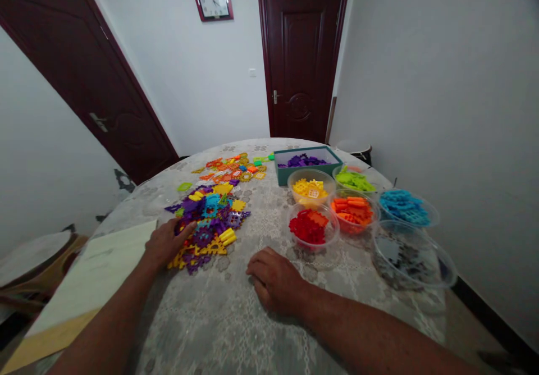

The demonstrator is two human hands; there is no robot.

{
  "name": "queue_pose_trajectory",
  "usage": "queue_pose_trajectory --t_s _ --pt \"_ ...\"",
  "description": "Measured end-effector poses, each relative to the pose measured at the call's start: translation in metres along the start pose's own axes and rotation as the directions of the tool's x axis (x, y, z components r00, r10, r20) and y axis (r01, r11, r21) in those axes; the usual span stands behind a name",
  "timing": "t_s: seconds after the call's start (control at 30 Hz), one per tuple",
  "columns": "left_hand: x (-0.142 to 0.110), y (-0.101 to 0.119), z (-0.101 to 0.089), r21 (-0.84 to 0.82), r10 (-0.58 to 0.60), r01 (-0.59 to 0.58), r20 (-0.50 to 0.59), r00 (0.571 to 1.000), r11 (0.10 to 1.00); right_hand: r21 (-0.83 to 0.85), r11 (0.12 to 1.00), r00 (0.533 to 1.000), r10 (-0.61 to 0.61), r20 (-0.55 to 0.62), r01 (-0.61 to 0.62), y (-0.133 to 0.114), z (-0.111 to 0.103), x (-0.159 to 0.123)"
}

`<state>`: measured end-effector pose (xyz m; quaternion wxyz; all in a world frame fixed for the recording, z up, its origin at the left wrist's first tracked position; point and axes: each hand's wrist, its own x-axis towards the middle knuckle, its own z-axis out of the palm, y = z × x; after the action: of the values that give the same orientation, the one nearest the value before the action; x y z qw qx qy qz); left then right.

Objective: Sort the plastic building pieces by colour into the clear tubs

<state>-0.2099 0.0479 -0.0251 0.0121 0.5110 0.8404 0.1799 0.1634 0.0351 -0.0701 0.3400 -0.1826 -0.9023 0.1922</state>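
My left hand [166,243] rests at the near left side of a mixed heap of plastic building pieces [204,223], purple, yellow and blue. Its thumb is stretched over the pieces and apart from the fingers, whose tips are partly hidden; I see nothing gripped. Resting on the tablecloth to the right of the heap is my right hand [275,279], its fingers curled in, with no piece showing in it. Just beyond it stands a clear bowl of red pieces [309,226].
Bowls hold yellow [309,188], orange [352,211], green [354,180], blue [404,206] and grey pieces [404,260]. A green box [309,173] contains purple pieces. More orange pieces [231,168] lie behind the heap. A pale board or paper [96,274] is at the left edge.
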Motion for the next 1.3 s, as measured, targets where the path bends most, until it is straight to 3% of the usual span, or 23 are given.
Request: queue_pose_trajectory --t_s 0.27,0.47,0.63,0.77,0.93,1.17,1.3 --pt "-0.049 0.037 -0.001 -0.042 -0.024 0.023 -0.010 1.000 0.999 0.009 0.999 0.999 0.032 0.033 -0.033 -0.002 0.002 -0.002" --pt "-0.082 0.068 0.013 -0.071 -0.056 0.055 -0.005 0.998 0.996 -0.077 0.997 0.993 0.035 0.113 -0.026 -0.010 -0.003 -0.003" --pt "-0.105 0.086 0.023 -0.111 0.013 -0.013 0.002 1.000 0.994 -0.173 0.985 0.987 0.035 0.156 -0.008 -0.014 -0.007 -0.004" --pt "-0.119 0.087 0.025 -0.192 0.171 -0.161 0.037 0.984 0.968 -0.216 0.976 0.988 0.061 0.140 -0.029 -0.014 -0.007 -0.002" --pt "-0.132 0.077 0.027 -0.242 0.373 -0.349 0.057 0.926 0.905 -0.265 0.963 0.989 0.079 0.124 -0.044 -0.014 -0.005 -0.001" --pt "-0.143 0.082 0.025 -0.199 0.421 -0.410 0.014 0.907 0.890 -0.291 0.956 0.986 0.092 0.136 -0.049 -0.016 -0.008 -0.001" --pt "-0.147 0.095 0.023 -0.088 0.333 -0.329 0.035 0.942 0.940 -0.295 0.953 0.985 0.109 0.137 -0.065 -0.017 -0.008 -0.001"
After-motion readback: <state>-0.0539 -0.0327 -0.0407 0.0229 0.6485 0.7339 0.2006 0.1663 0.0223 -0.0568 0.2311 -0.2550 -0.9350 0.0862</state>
